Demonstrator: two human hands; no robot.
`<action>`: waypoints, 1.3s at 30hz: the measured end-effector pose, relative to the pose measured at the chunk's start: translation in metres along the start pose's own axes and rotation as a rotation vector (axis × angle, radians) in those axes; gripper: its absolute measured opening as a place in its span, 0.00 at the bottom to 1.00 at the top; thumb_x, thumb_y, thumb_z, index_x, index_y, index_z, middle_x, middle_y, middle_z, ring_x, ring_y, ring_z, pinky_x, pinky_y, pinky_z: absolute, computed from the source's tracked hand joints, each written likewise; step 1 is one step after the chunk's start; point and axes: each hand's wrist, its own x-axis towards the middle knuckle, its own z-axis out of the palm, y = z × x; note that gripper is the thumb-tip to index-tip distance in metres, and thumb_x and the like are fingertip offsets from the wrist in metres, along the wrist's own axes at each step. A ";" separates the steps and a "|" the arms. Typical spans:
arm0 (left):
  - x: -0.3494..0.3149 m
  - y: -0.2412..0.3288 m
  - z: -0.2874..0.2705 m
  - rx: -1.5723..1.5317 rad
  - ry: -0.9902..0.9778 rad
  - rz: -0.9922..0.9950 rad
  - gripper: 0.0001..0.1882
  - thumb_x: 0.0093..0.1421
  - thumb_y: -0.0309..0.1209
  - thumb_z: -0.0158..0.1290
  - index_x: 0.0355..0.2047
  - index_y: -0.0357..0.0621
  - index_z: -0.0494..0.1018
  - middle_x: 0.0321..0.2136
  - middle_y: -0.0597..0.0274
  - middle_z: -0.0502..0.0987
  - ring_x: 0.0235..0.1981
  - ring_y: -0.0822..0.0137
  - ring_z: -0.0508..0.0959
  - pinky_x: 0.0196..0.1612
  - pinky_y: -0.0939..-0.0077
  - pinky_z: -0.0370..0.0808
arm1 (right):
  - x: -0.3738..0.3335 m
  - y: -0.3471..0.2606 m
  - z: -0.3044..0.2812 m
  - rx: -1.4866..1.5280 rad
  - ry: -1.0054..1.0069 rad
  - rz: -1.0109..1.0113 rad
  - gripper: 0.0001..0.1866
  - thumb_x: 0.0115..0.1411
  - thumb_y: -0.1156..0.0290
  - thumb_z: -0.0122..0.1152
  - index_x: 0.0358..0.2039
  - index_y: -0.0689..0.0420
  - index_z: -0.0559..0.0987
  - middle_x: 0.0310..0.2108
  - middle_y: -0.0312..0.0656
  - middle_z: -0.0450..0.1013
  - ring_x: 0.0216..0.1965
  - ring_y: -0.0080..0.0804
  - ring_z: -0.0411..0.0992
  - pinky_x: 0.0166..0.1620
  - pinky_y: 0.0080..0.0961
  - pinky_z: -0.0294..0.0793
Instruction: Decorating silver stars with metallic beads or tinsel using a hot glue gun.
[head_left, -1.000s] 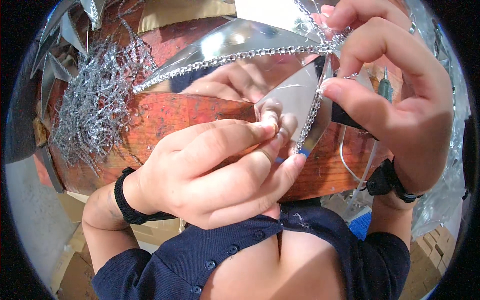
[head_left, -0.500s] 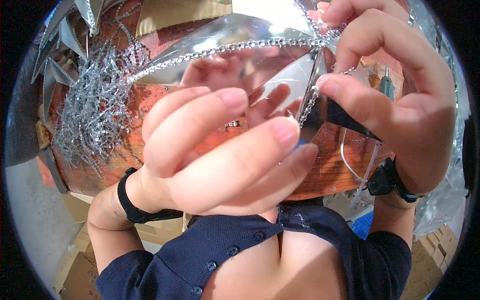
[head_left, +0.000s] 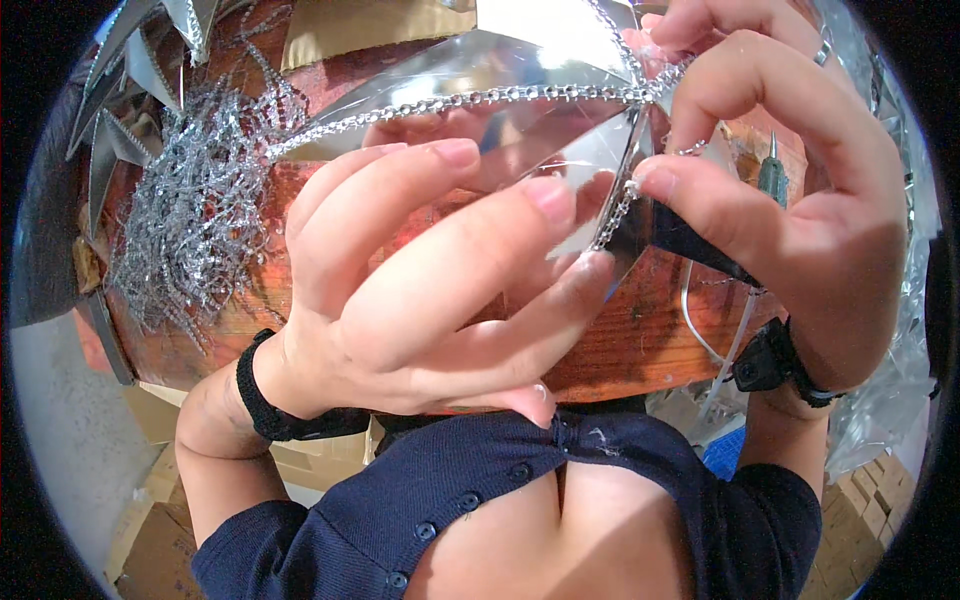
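Observation:
A mirror-bright silver star-shaped piece (head_left: 430, 75) lies before me, its raised ridges edged with silver bead-chain trim (head_left: 480, 97). My right hand (head_left: 800, 150) is curled at its right side. The thumb presses the trim on the short lower ridge, and a loose bit of chain shows by the bent index finger. My left hand (head_left: 430, 280) is in front of the star with fingers spread. One fingertip meets or nearly meets the lower end of that ridge; whether it touches is hard to tell. The left thumb points down, free of the star.
A heap of loose silver chain strands (head_left: 200, 190) lies on the red-brown wooden table (head_left: 640, 345) at left. Pointed silver pieces (head_left: 120, 130) stand behind it. A green-handled pointed tool (head_left: 772, 175) lies behind my right hand, and clear plastic wrap (head_left: 885, 370) fills the right edge.
My left hand's fingers have spread apart, its thumb swinging down away from the star and a blue spot beside it going from view. My right hand stays at the ridge, nearly still.

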 end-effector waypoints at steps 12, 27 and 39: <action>-0.002 -0.014 -0.001 -0.265 -0.104 -0.212 0.49 0.53 0.70 0.46 0.65 0.52 0.53 0.59 0.32 0.63 0.58 0.36 0.68 0.60 0.42 0.61 | 0.003 -0.001 -0.001 -0.018 -0.015 -0.026 0.06 0.48 0.78 0.64 0.28 0.62 0.77 0.42 0.46 0.74 0.48 0.35 0.72 0.54 0.28 0.65; 0.009 0.000 -0.017 -0.217 -0.165 -0.266 0.40 0.45 0.76 0.44 0.46 0.63 0.76 0.55 0.36 0.67 0.55 0.37 0.68 0.59 0.41 0.62 | 0.003 -0.002 0.006 0.114 0.058 0.023 0.06 0.48 0.81 0.64 0.29 0.62 0.77 0.42 0.46 0.73 0.48 0.35 0.72 0.55 0.28 0.65; 0.018 0.001 -0.024 -0.072 -0.313 -0.295 0.44 0.40 0.81 0.37 0.46 0.72 0.78 0.52 0.45 0.69 0.62 0.33 0.61 0.65 0.36 0.37 | 0.007 -0.007 0.010 0.154 0.059 0.116 0.05 0.50 0.82 0.62 0.30 0.63 0.77 0.42 0.46 0.74 0.50 0.35 0.72 0.56 0.28 0.66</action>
